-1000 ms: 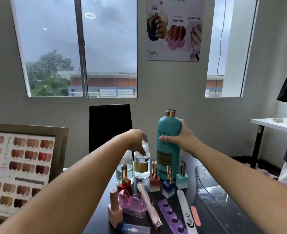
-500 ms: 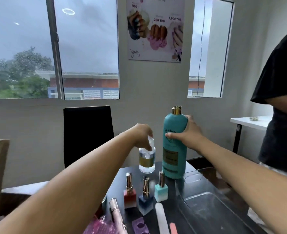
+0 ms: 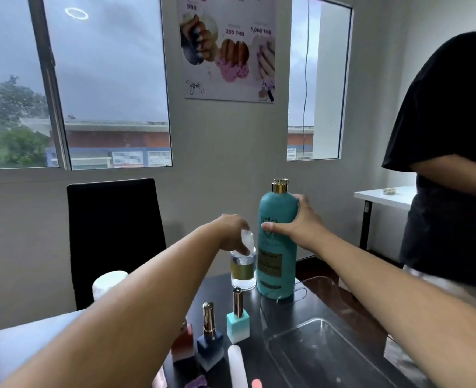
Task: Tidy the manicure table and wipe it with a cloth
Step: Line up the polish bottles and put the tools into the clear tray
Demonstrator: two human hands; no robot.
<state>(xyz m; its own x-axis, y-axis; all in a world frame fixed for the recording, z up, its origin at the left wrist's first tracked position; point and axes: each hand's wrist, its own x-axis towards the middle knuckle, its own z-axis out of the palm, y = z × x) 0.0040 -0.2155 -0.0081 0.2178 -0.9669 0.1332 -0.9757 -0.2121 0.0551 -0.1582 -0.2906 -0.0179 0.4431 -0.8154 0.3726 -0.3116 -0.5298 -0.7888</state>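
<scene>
Head view: the right hand (image 3: pixel 301 224) wraps the tall teal bottle (image 3: pixel 277 247) mid-body at the far end of the manicure table (image 3: pixel 217 292). It looks heavy and smooth, so a full-palm hold suits. The left hand (image 3: pixel 232 231) grips the cap of the small clear bottle (image 3: pixel 242 273), possibly fragile glass. Nail polish bottles (image 3: pixel 238 327) and a clear tray (image 3: pixel 329 354) crowd the near side.

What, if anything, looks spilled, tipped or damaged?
Nothing stands out. The tall teal plastic bottle in the right hand and the small clear gold-labelled bottle under the left hand are upright; no spill shows on the dark table.
</scene>
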